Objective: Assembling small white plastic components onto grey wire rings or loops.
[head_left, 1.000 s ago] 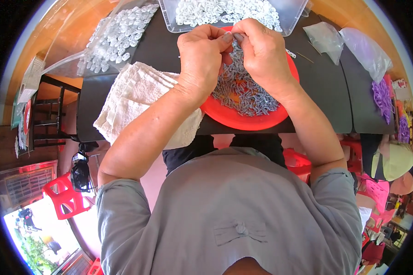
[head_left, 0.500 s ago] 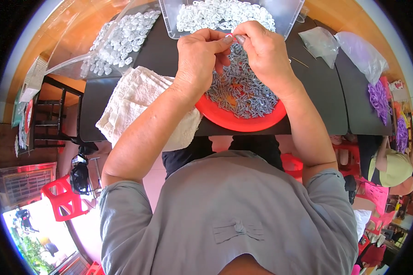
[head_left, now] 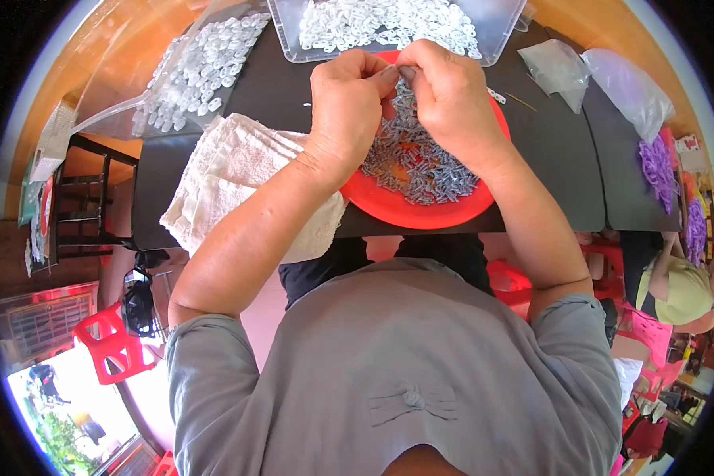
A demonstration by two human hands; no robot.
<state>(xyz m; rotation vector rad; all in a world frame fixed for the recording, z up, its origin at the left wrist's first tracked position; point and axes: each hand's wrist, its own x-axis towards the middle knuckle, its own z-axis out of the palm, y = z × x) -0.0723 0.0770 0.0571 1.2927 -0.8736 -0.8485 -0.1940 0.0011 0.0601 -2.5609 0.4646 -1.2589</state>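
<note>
Above the far part of a red basin (head_left: 420, 216), my left hand (head_left: 347, 103) and my right hand (head_left: 452, 99) meet at the fingertips. Both are closed in a pinch. Whatever lies between the tips is tiny and mostly hidden, so its kind cannot be told. Below them, the basin holds a heap of small grey-blue tube-shaped plastic pieces (head_left: 432, 170). Just past my hands stands a clear plastic bin (head_left: 289, 49) with many small white oval pieces (head_left: 389, 22). One white piece (head_left: 496, 95) lies by the basin's right rim.
A folded cream towel (head_left: 230, 174) lies left of the basin on the dark table (head_left: 555, 170). Further left, a clear bag holds white oval pieces (head_left: 190, 75). Clear plastic bags (head_left: 631, 91) and a purple bundle (head_left: 656, 170) are at the right. A person (head_left: 674, 285) is beyond.
My hands stay pinched together and have shifted slightly. A white bit that showed between the fingertips is now mostly covered. The white piece by the right rim has come into sight.
</note>
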